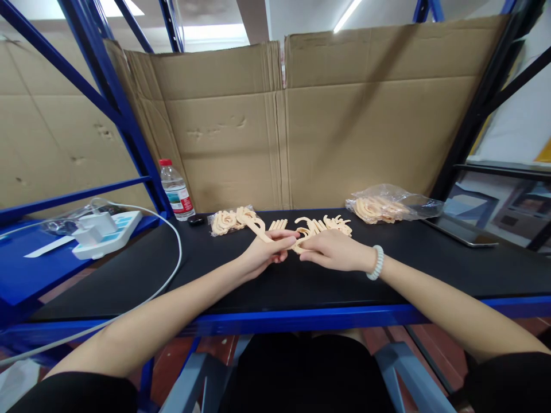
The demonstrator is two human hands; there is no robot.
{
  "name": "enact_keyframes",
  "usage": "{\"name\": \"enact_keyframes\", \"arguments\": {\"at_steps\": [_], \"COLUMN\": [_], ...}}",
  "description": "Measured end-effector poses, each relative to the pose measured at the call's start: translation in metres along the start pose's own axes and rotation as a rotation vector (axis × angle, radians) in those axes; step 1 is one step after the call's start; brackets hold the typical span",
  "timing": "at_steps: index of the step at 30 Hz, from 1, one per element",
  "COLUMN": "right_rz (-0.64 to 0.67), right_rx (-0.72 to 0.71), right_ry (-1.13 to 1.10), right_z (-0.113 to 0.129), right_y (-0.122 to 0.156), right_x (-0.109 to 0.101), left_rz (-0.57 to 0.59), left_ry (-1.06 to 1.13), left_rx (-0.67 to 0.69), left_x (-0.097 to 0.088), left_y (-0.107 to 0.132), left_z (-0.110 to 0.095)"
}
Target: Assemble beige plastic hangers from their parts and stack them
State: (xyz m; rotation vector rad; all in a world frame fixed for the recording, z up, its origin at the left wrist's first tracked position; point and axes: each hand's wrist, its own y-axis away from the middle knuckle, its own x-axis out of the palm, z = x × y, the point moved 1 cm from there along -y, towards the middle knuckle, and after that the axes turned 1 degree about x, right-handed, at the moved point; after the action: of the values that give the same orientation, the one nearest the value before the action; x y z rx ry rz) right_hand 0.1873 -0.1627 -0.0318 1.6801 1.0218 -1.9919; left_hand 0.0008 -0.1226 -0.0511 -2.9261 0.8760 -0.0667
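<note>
My left hand (267, 252) is closed around a pale wooden piece (257, 228) that has a long flat stem and a rounded, hooked top tilted up to the left. Close beside it, my right hand (333, 249) is palm down with its fingers bent together at a curved pale wooden piece (298, 246), partly hidden by the fingers. Just beyond the right hand lies a group of loose curved wooden pieces (336, 222). Several short wooden sticks (278, 224) lie side by side behind the left hand.
A clear bag of wooden pieces (224, 222) lies at the back left, near a water bottle (177, 192). Another plastic bag (379, 207) and a dark tablet (462, 231) are at right. A white cable (178, 246) crosses the left side from a power strip (107, 235). Cardboard (365, 132) walls the back.
</note>
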Motion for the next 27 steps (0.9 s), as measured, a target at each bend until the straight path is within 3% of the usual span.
{"name": "enact_keyframes", "arguments": {"at_steps": [7, 12, 19, 27], "right_rz": [-0.048, -0.079, -0.216, -0.239], "right_rx": [-0.159, -0.147, 0.029, -0.002], "right_ry": [0.209, 0.263, 0.202, 0.214], "right_z": [0.006, 0.008, 0.009, 0.012], "right_y": [0.001, 0.000, -0.002, -0.003], "right_x": [0.014, 0.015, 0.010, 0.014], "left_rz": [0.002, -0.007, -0.030, -0.121], "left_ry": [-0.076, -0.080, -0.046, -0.426], "left_rx": [-0.038, -0.018, 0.135, 0.408], "left_x": [0.003, 0.000, -0.002, 0.002], "left_y": [0.000, -0.001, -0.004, 0.005], "left_z": [0.004, 0.005, 0.003, 0.004]}}
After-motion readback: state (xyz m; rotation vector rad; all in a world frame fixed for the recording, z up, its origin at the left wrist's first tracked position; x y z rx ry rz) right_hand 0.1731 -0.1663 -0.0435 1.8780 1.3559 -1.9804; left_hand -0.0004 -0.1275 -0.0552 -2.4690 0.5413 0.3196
